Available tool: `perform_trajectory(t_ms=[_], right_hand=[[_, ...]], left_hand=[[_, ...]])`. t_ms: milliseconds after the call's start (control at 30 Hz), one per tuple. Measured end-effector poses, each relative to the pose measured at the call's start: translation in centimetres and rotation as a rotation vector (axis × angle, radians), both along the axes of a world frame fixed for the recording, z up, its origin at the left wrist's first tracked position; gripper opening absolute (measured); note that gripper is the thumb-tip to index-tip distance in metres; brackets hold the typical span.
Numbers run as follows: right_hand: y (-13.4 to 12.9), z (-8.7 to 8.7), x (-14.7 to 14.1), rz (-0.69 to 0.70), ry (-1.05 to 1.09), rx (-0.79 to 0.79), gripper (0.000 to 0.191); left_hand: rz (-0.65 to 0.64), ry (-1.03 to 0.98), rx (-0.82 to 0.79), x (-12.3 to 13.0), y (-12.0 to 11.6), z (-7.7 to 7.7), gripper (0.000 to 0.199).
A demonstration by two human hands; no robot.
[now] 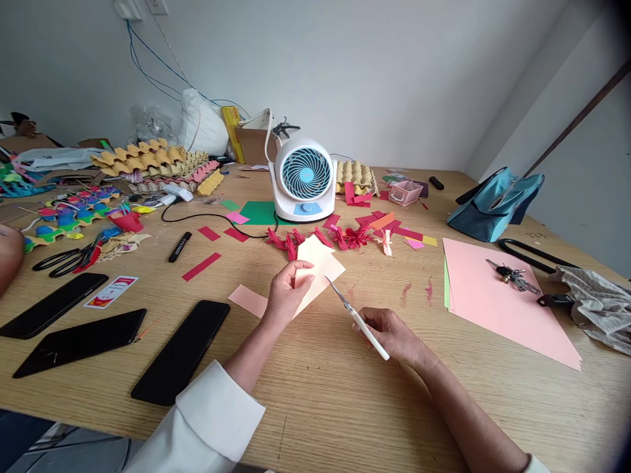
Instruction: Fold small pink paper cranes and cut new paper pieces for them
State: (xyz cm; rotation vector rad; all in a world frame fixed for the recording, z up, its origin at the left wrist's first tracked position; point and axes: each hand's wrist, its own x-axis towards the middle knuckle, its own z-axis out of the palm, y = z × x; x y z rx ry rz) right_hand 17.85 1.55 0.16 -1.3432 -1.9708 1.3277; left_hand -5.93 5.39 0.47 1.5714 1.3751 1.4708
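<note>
Cream-coloured paper (323, 268) is pinched between the thumb and fingers of my left hand (290, 289), a little above the table. My right hand (392, 332) grips white-handled scissors (363, 323), whose blades point up and left at the paper's right edge. From this angle the blades look nearly closed, and I cannot tell if they touch the paper. A pale pink paper strip (248, 300) lies partly behind my left wrist. Just beyond the cream paper are crumpled red paper pieces (351, 238) and a pale pink one (387, 243).
A white fan (305, 177) stands at the back centre. Three black phones (182, 351) lie left, near a marker (180, 247) and black-handled scissors (69, 259). Pink sheets (497, 295) with keys (515, 277) and a blue bag (493, 203) are right. Another person's arm (8, 256) shows at far left.
</note>
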Motion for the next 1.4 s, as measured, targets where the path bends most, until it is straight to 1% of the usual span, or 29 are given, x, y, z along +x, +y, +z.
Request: perform_trajectory(t_ms=[167,533,733,867,1033,1400], right_hand=[[-0.04,0.1,-0.04,-0.002,0.001,-0.003,0.036],[-0.07,0.16,-0.07,-0.001,0.03,-0.008,0.035],[-0.05,0.06,-0.16,-0.019,0.031,-0.009,0.036],[-0.05,0.09,-0.22,-0.024,0.03,-0.002,0.037],[-0.06,-0.05,-0.18,-0.024,0.039,-0.004,0.038],[-0.07,-0.44,-0.07,-0.025,0.024,0.061,0.039]], left_hand=[[-0.037,-0.04,-0.004,0.06,0.12,-0.23,0.019],[-0.097,-0.047,-0.039,0.85,-0.44,0.22,0.02],[-0.1,-0.053,-0.035,0.8,-0.31,0.02,0.02],[-0.095,-0.053,-0.06,0.79,-0.27,-0.04,0.021],[-0.09,-0.056,-0.062,0.8,-0.32,-0.02,0.016],[-0.097,-0.056,-0.067,0.52,-0.1,-0.52,0.017]])
